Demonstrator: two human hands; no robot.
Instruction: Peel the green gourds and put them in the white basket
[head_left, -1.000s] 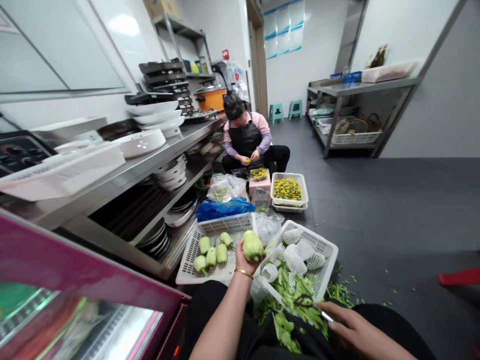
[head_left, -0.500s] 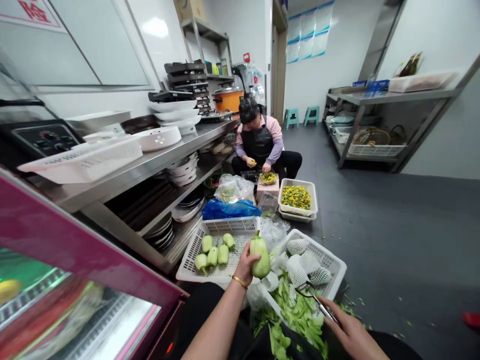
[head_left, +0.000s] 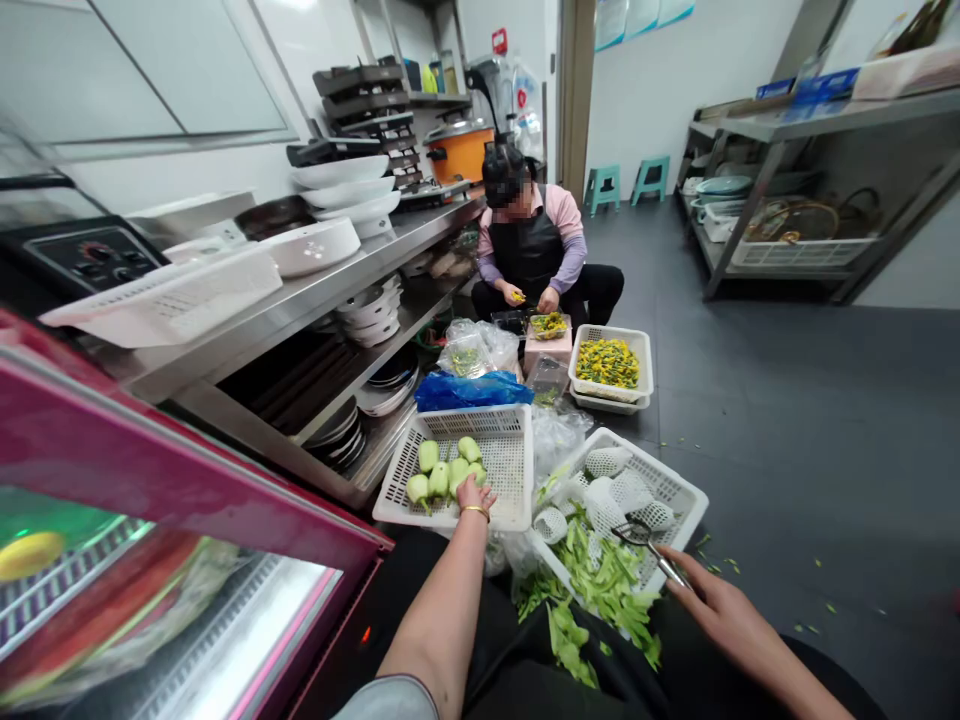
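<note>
In the head view, my left hand (head_left: pixel 474 494) reaches over the near side of a white perforated basket (head_left: pixel 514 470). Its fingers look spread at the nearest of several pale green, peeled, stemmed vegetables (head_left: pixel 438 480) grouped there; their exact kind is unclear. On the right, my right hand (head_left: pixel 701 592) is closed around the handle of a metal peeler (head_left: pixel 651 545). The peeler head hangs over a second white basket (head_left: pixel 686 488), which contains white foam net sleeves (head_left: pixel 628 490) and green peelings (head_left: pixel 592 560). Some peelings spill over its near edge.
A co-worker (head_left: pixel 529 235) sits ahead, hands at a box of yellow-green pieces (head_left: pixel 548 324). Beside them stands a basket of similar pieces (head_left: pixel 609 362). Steel shelving (head_left: pixel 247 345) with dishes runs along the left, behind a purple-framed display cabinet (head_left: pixel 187 450). Blue plastic (head_left: pixel 474 391) lies behind the first basket.
My left hand has carried a green vegetable left and down into the basket, beside the others. The peeler remains in my right hand. The camera view has shifted.
</note>
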